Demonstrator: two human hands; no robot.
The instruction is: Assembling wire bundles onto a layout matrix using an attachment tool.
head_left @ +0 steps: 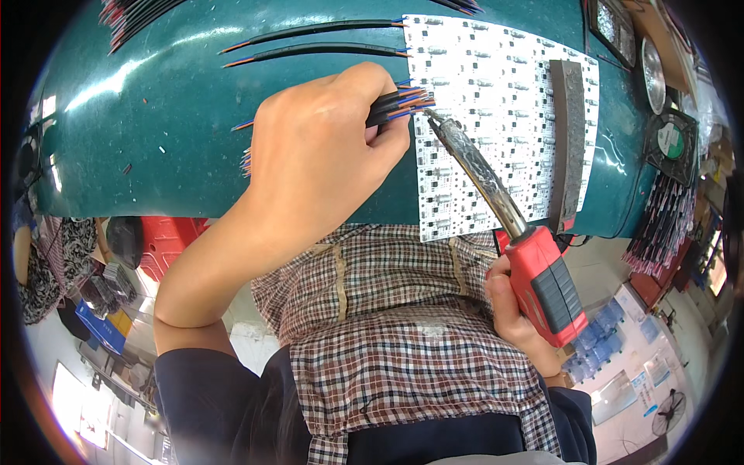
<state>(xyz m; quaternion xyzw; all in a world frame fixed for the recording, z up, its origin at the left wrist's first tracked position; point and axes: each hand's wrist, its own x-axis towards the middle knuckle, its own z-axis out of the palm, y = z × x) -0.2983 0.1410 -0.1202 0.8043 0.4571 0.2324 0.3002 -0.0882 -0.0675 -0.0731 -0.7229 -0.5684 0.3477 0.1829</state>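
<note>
A green table [101, 174] fills the upper part of the view, shiny with reflected light at its left, and a red stool [170, 240] stands below its lower left edge. On the table lies a white board [523, 163] set with rows of small parts, and a dark bar [567, 139] rests lengthwise over its right side. The left hand [322, 136] hangs over the board's left edge, thumb and forefinger pinching several black cables [385, 108], whose blue and brown ends point right over that edge. The right hand [511, 310] is wrapped around the red and black handle of a soldering iron [546, 283] (part of its fingers is hidden behind the handle). The iron slants up and left across the board, its tip right by the cable ends; whether they touch, I cannot tell. Beyond the left hand, two loose cables [325, 49] lie side by side, their right ends at the board's edge. A checked apron [418, 349] covers the person's front, and a bundle of wires [663, 221] hangs at the table's right end.
</note>
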